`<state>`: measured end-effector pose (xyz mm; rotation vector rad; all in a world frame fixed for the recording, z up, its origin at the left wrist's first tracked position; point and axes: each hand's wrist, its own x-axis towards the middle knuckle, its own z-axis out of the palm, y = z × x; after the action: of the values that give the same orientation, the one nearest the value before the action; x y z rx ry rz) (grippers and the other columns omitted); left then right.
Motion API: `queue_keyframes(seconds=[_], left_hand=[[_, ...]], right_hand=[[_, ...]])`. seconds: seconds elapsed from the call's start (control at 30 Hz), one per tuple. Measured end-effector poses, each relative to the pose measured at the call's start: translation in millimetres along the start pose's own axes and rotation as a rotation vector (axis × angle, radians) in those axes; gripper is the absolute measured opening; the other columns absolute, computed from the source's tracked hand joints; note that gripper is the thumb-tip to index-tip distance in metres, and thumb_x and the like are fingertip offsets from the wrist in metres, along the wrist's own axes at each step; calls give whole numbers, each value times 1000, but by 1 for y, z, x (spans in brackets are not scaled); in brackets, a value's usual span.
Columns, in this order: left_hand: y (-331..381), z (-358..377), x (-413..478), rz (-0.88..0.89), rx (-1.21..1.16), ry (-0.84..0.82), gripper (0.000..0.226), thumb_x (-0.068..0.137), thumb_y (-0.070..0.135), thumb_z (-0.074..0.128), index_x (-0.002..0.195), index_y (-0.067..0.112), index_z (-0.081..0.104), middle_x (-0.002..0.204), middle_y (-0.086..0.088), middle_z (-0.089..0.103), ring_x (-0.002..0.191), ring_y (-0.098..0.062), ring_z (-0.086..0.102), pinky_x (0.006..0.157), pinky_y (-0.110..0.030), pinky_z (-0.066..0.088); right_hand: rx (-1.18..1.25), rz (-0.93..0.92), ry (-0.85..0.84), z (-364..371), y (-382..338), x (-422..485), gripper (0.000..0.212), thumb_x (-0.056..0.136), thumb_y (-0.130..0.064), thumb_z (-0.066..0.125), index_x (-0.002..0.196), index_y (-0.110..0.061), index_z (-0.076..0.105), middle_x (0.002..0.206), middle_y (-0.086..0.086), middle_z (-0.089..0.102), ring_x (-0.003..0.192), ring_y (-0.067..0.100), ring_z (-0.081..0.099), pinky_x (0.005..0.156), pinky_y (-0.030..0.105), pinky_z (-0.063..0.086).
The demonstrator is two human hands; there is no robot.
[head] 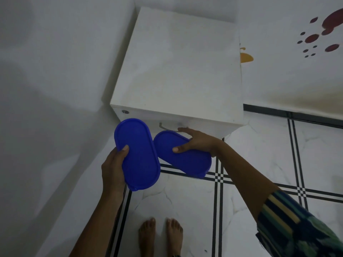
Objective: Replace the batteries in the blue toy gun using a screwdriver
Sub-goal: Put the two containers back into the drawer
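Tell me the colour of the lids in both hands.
Both lids, left and right, are solid blue; head view.

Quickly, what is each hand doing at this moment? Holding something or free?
Left hand: closed on the left blue oval box, thumb on its lid.
Right hand: closed on the right blue oval box, thumb on top.

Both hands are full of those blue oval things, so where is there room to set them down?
The white cabinet top is bare from wall to front edge. The tiled floor right of it is open too. Only the drawer front by the right hand is crowded.
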<state>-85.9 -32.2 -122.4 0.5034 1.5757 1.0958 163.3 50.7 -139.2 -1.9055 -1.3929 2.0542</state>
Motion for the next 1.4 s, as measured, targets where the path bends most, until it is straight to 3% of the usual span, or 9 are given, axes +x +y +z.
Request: queue_keyframes(seconds=[0.2,0.5,0.63,0.73,0.8,0.9,1.07,1.27,1.4], left_hand=[[2,2,-6,42,-12,-30,11,92,26,56,98,29,65,100,2,70,94,-23,65,76,-40,53],[2,-17,-20,31,46,-56,9,87,33,61,92,29,68,97,1,72,97,-30,65,77,-43,53],[4,-33,-39,44,67,-138,40,70,55,69,98,26,69,101,-1,73,95,-27,67,74,-41,54],[15,-31,-44,33,2,-183,62,56,62,77,103,22,69,110,-10,69,101,-34,64,84,-53,50],[25,-24,-41,-4,-40,-179,42,71,47,73,104,20,69,112,-10,69,103,-35,64,87,-54,50],[41,-4,-31,-68,-4,-128,14,86,31,63,95,24,70,101,0,73,94,-25,68,74,-40,55],[50,19,-7,-186,89,-164,24,83,35,67,103,22,64,103,-4,70,92,-26,67,68,-36,55],[42,29,14,-288,205,-189,27,81,38,70,97,17,63,100,-8,70,91,-29,67,89,-48,51],[41,31,21,-305,303,-230,26,83,39,66,96,16,62,99,-9,70,89,-29,67,77,-41,54]], right_hand=[[57,28,-86,-1,4,-6,79,78,-33,80,142,-35,34,125,3,58,103,26,66,72,36,60],[117,21,-145,25,30,-30,64,75,-37,82,131,-27,52,119,6,67,103,28,69,79,42,60],[228,-80,-157,38,34,-64,55,80,-33,77,130,-26,55,117,6,68,100,28,70,74,37,59],[375,-153,-200,39,26,-93,41,90,-27,67,129,-22,55,115,7,69,96,27,70,70,33,58],[479,-196,-218,35,18,-107,39,91,-31,61,128,-18,56,114,10,68,94,26,69,68,32,58],[598,-206,-213,24,5,-114,36,96,-32,56,126,-14,56,109,11,68,90,23,69,66,30,58],[727,-117,-132,10,-7,-97,38,92,-30,58,125,-11,57,107,8,69,89,21,70,65,29,59],[842,-10,55,13,8,-70,34,90,-27,63,119,-9,59,104,9,71,89,22,69,60,27,58],[913,28,129,20,20,-64,36,92,-25,62,123,-8,57,104,11,70,86,22,68,57,25,57]])
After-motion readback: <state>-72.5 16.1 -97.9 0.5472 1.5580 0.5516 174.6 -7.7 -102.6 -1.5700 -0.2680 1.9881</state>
